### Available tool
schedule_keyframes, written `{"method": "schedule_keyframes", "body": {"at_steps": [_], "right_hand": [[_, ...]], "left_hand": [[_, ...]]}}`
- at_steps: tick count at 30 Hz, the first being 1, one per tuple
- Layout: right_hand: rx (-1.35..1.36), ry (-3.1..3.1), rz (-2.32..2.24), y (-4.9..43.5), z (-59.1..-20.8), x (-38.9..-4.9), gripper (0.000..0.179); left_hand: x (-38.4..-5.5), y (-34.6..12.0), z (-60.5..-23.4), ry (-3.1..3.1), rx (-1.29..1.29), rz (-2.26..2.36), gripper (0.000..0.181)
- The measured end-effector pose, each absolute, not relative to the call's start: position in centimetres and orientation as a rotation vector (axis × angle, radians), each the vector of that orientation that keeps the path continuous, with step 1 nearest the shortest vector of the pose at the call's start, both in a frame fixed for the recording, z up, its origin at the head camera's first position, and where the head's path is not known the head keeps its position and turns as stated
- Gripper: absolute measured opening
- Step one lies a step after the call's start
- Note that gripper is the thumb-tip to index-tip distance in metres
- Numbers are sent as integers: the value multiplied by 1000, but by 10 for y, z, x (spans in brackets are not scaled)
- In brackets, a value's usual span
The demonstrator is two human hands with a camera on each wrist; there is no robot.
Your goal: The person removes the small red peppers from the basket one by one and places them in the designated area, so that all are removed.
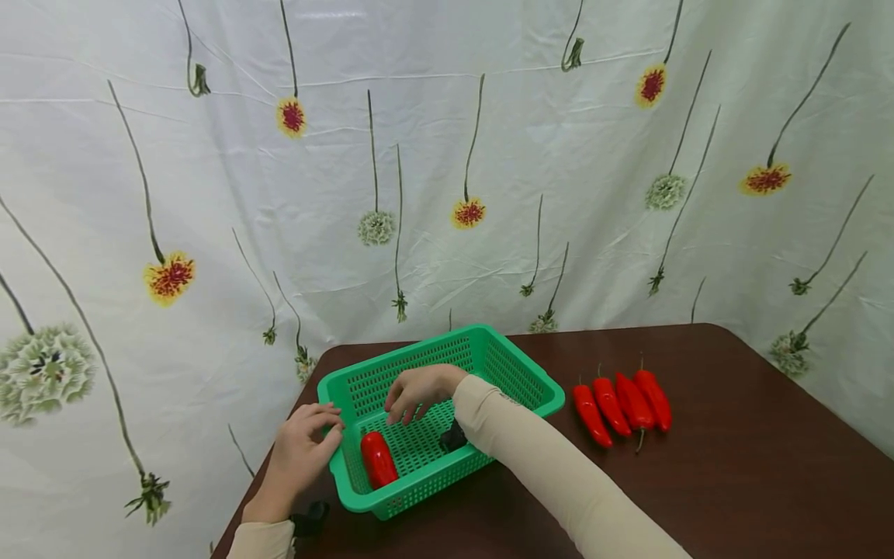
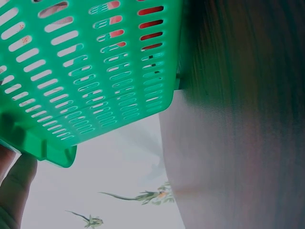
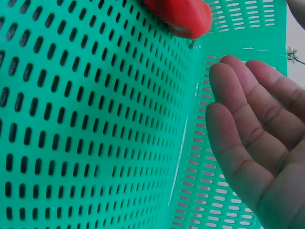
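A green plastic basket (image 1: 447, 341) with slotted walls stands on the dark table. My left hand (image 1: 303, 446) holds its left rim, with fingers (image 2: 18, 186) against the rim's edge in the left wrist view. Inside, at the near left end, lies a red pepper (image 1: 379, 460), which also shows at the top of the right wrist view. My right hand (image 1: 422, 392) hovers inside the basket, above its floor and to the right of the pepper. Its fingers (image 3: 233, 129) are relaxed and slightly bent, with nothing in them.
Several long red peppers (image 1: 632, 404) with green stems lie side by side on the table (image 1: 740, 466), to the right of the basket. A white cloth (image 1: 447, 171) printed with flowers hangs behind the table. Dark wrist cameras are strapped at both wrists.
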State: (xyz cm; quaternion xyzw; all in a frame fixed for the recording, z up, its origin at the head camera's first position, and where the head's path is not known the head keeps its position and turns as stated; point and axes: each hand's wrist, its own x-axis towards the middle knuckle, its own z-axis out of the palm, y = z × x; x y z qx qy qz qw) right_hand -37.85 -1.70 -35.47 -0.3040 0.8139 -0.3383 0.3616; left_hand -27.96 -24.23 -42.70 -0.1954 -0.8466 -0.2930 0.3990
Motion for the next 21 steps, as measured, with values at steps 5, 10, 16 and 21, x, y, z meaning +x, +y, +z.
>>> {"method": "schedule_keyframes", "body": {"at_steps": [5, 10, 16, 21], "right_hand": [[-749, 2082, -883, -21, -360, -378, 48], [-725, 2097, -881, -23, -360, -376, 49], [-726, 2111, -844, -29, -360, -374, 51], [-742, 2121, -824, -35, -362, -373, 53]], "left_hand": [[-280, -243, -427, -2137, -498, -742, 14], [-280, -242, -427, -2137, -503, -753, 14], [-279, -242, -427, -2141, -500, -757, 15], [-280, -243, -427, -2136, -503, -759, 14]]}}
